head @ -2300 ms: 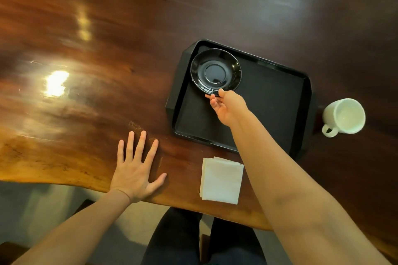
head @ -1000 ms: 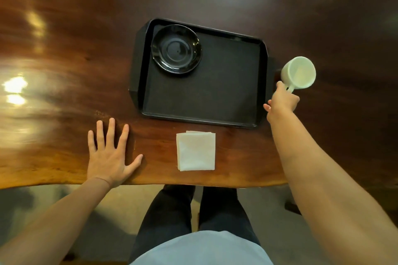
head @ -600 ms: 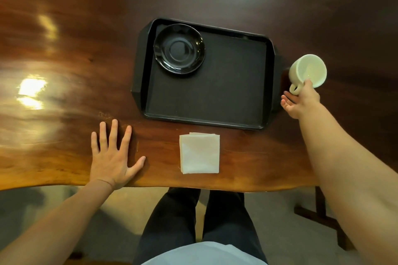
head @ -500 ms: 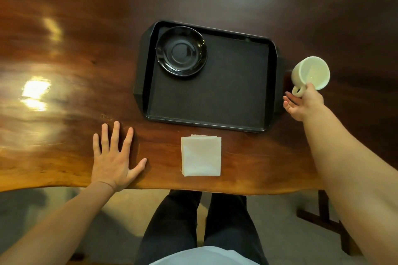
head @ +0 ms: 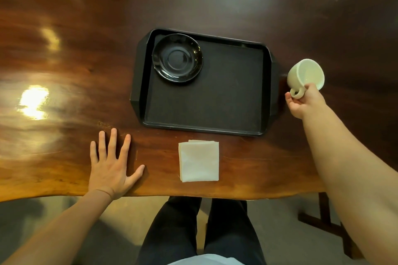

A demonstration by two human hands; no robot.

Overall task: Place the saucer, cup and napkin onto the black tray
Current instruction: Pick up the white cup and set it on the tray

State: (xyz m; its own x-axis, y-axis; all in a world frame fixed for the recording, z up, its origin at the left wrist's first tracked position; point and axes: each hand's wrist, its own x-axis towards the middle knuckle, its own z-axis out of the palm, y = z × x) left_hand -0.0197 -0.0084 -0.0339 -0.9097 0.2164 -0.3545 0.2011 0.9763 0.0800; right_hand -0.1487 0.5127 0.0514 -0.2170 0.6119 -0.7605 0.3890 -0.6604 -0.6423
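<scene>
Glossy reddish-brown wooden table (head: 64, 71) carries everything. Left hand (head: 111, 168) lies flat, fingers spread, holding nothing. One round glossy black saucer (head: 177, 57) sits in the far-left corner of the one rectangular matte black plastic tray (head: 204, 101); one folded square white napkin (head: 199, 160) lies near it (off the tray). Right hand (head: 303, 101) pinches the handle of the one cream ceramic cup (head: 305, 75), now tilted more than half a second ago, just beside the tray.
</scene>
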